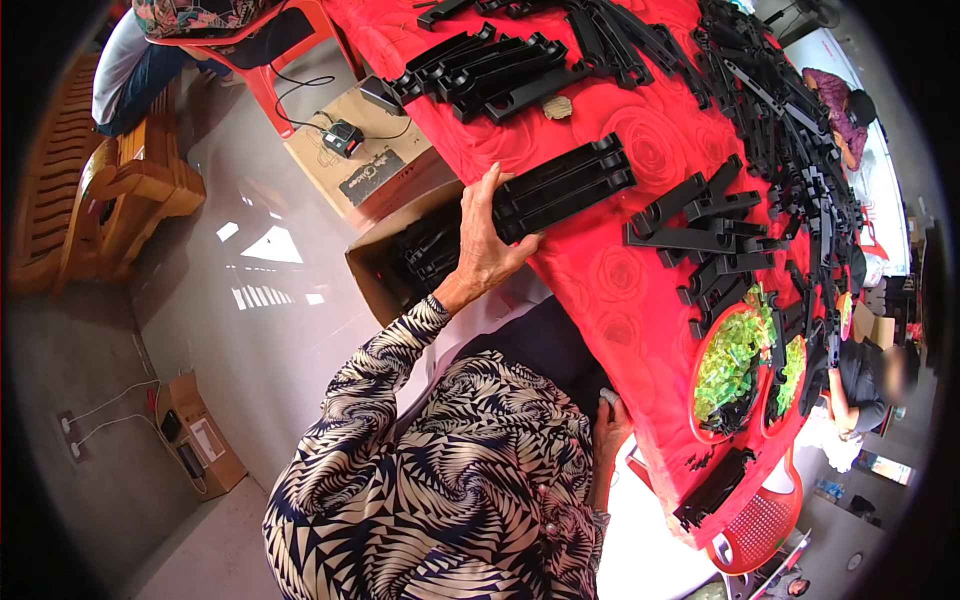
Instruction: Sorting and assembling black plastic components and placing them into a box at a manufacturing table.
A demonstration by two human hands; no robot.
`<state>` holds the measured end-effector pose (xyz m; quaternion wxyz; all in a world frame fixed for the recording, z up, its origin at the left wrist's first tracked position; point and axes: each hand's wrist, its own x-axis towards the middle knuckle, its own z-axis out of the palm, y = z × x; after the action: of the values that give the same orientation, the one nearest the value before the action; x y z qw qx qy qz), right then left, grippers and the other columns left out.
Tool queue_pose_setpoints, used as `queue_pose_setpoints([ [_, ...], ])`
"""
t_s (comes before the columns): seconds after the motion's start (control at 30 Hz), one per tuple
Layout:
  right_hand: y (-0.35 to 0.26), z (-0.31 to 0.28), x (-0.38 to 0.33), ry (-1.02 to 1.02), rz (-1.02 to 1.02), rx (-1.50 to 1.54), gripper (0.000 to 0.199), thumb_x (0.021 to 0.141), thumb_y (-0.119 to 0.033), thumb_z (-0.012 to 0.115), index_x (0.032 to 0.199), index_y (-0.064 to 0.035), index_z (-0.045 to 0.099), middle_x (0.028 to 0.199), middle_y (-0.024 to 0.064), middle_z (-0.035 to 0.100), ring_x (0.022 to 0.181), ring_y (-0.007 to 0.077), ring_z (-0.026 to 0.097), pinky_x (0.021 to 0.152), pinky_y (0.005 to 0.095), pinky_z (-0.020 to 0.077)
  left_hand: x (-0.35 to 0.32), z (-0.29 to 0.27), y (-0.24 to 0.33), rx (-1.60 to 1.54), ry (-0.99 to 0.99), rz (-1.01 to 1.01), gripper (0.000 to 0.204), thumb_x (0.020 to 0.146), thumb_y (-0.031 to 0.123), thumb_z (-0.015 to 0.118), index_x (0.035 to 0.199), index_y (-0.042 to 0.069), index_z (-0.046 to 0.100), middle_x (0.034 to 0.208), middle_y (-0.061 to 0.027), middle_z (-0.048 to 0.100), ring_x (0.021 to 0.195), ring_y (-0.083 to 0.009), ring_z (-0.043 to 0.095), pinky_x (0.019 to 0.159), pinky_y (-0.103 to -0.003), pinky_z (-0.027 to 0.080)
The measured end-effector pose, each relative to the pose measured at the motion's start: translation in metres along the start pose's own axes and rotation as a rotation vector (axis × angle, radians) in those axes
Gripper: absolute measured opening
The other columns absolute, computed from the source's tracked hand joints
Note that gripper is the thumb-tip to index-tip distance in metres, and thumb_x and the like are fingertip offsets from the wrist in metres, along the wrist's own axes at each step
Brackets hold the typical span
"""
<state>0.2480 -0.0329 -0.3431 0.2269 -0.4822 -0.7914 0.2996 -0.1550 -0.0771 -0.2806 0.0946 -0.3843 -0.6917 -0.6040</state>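
My left hand (485, 235) is closed round one end of a bundle of long black plastic parts (565, 188). The parts lie side by side at the edge of the red table, their far end reaching over the rose-patterned cloth (620, 285). Lower right, my right hand (611, 430) is down by the table edge, with something whitish at a fingertip. Its fingers show only in part, so I cannot make out its grip. Below my left hand an open cardboard box (375, 262) holds more black parts (430, 250).
Black parts lie in heaps at the table's far end (490, 70) and right side (710, 225). Two red-rimmed bowls (697, 400) (768, 415) contain small green pieces. A red chair (765, 525) stands lower right, a wooden bench (110, 210) at left. Other people sit at right.
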Motion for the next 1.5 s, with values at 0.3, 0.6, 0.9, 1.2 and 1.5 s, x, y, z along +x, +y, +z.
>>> queue_pose_setpoints([
  [0.3,0.004,-0.001,-0.001,-0.014,0.044,-0.013,0.020,0.084,-0.003,0.070,0.104,-0.0033,0.073,0.102,0.0137,0.072,0.094,0.0275,0.066,0.086,0.0369,0.0518,-0.002,0.001,-0.003,0.009,0.028,0.037,0.103,0.063,0.009,0.085,0.149,0.001,0.029,0.127,-0.0170,0.056,0.112,-0.0341,0.053,0.100,-0.045,0.043],
  [0.6,0.012,0.001,-0.002,-0.011,0.037,0.013,0.019,0.084,-0.003,0.071,0.103,-0.0018,0.073,0.101,0.0138,0.072,0.092,0.0272,0.067,0.086,0.0354,0.0526,-0.006,0.002,-0.008,-0.038,0.039,0.030,0.102,0.063,0.008,0.084,0.149,0.001,0.030,0.127,-0.0170,0.056,0.113,-0.0339,0.053,0.099,-0.044,0.044],
  [0.9,0.016,0.000,-0.002,-0.052,0.007,0.005,0.018,0.091,-0.004,0.066,0.109,-0.0004,0.069,0.100,0.0098,0.072,0.091,0.0166,0.065,0.083,0.0287,0.0514,-0.005,0.000,-0.007,-0.008,0.046,0.043,0.099,0.062,0.008,0.083,0.147,0.001,0.032,0.121,-0.0175,0.056,0.108,-0.0310,0.056,0.098,-0.041,0.045],
  [1.2,0.024,0.004,-0.005,-0.059,-0.011,-0.019,0.018,0.091,-0.003,0.064,0.108,-0.0011,0.071,0.099,0.0083,0.072,0.088,0.0147,0.064,0.082,0.0269,0.0512,-0.012,0.002,-0.007,-0.118,0.083,0.036,0.100,0.060,0.007,0.083,0.147,0.001,0.034,0.127,-0.0170,0.054,0.112,-0.0341,0.052,0.099,-0.044,0.044],
  [1.5,-0.009,0.002,0.000,-0.050,0.019,0.023,0.016,0.088,-0.002,0.067,0.103,0.0009,0.072,0.100,0.0147,0.073,0.089,0.0235,0.068,0.081,0.0336,0.0540,-0.005,0.006,0.005,-0.039,-0.004,-0.016,0.099,0.059,0.010,0.084,0.145,-0.001,0.036,0.128,-0.0186,0.053,0.114,-0.0361,0.050,0.103,-0.045,0.040],
])
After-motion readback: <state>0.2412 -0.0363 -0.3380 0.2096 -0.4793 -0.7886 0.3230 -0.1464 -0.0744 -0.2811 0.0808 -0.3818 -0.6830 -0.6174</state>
